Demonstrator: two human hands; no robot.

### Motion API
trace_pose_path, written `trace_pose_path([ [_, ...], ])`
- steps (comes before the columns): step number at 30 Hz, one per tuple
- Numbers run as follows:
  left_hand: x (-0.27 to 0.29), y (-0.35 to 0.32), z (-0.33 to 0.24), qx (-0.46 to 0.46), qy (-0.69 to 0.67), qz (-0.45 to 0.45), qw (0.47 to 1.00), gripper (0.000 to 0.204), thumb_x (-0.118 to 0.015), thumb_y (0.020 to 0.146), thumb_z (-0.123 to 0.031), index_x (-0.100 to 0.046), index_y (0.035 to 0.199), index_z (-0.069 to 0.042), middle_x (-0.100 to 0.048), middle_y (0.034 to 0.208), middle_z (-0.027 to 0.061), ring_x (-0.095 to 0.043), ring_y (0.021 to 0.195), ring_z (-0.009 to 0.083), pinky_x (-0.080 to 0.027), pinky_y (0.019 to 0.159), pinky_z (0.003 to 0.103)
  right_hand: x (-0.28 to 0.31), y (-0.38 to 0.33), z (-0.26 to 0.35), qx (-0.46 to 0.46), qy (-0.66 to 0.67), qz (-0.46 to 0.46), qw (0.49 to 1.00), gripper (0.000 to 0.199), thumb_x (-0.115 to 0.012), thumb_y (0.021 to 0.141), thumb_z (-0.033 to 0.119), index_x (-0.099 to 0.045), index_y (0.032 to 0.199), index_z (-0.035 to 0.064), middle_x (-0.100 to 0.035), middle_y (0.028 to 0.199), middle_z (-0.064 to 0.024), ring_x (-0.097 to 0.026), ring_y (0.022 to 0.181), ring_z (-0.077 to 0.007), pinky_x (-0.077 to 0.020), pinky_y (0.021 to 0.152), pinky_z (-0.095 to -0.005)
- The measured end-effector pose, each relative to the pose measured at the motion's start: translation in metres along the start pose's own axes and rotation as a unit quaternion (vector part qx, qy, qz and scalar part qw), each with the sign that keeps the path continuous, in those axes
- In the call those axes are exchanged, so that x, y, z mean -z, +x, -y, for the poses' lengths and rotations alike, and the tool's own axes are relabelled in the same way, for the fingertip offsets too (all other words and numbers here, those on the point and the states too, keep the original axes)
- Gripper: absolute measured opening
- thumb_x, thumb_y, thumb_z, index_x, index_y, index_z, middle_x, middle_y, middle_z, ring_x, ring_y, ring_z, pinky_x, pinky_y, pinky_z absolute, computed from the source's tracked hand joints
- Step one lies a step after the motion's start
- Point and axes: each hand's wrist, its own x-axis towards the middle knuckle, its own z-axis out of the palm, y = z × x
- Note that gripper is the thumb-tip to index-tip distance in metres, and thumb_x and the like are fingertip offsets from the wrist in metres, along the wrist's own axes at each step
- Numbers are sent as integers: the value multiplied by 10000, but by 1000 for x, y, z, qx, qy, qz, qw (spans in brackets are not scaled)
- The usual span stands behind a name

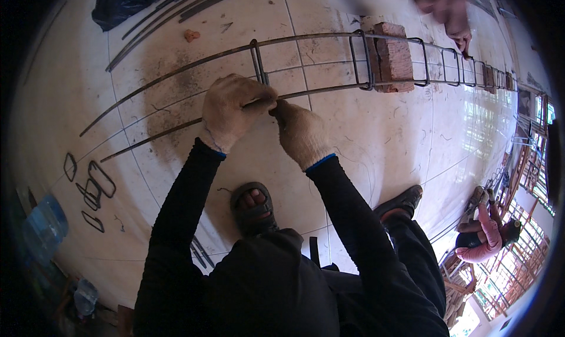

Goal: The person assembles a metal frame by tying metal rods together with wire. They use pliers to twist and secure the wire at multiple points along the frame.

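Both gloved hands close their grip on one spot of the near long steel bar [329, 90]: the left hand [232, 110] is curled around the bar just below an upright rectangular stirrup [258, 60], and the right hand [301, 134] pinches something thin against the left's fingertips, too small to make out, perhaps tie wire.

From the head view, the bar's long axis runs from near left to far right across the tiled floor [388, 143], parallel with the other bars of the cage. The stirrup crosses it at right angles and stands just on the far side of the two grips, touching or nearly touching the left hand; the left hand is the nearer to it. Farther right, a red brick [393, 54] props the cage. Loose stirrups [94, 187] lie on the floor well off to the near left. Another person's hand [462, 40] works at the cage's far right.
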Motion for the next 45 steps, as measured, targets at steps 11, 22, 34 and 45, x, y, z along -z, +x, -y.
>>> trace_pose_path([
  [11, -5, -9, -1, 38, -40, -2, 998, 199, -878, 767, -121, -780, 937, -156, -779, 908, 42, -764, 850, 243, -600, 768, 376, 6, -15, 10, 26, 215, -70, 974, 163, -588, 957, 92, -691, 1080, 65, -719, 986, -178, -712, 878, -395, -569, 758, -486],
  [22, 2, -5, -3, -37, -42, 39, 998, 237, -845, 787, -78, -805, 1014, -130, -782, 922, 59, -757, 866, 245, -588, 794, 374, 18, -38, 67, -19, 167, -97, 981, 188, -596, 935, 36, -660, 1111, 51, -699, 968, -177, -704, 819, -403, -552, 709, -491],
  [34, 6, -7, -5, 89, -135, 57, 985, 169, -781, 889, -88, -795, 1057, -73, -791, 969, 103, -775, 894, 255, -618, 791, 364, 34, -29, 52, -100, 284, -239, 923, 213, -722, 943, 106, -747, 1146, 46, -764, 982, -156, -746, 918, -290, -579, 828, -375],
  [45, 17, -8, -19, 198, -135, 68, 968, 123, -736, 948, -83, -780, 1061, -57, -791, 982, 123, -782, 847, 245, -614, 753, 337, 14, 0, 42, 40, 269, -277, 921, 144, -770, 858, 18, -765, 997, 55, -763, 1016, -127, -729, 982, -307, -566, 871, -397],
])
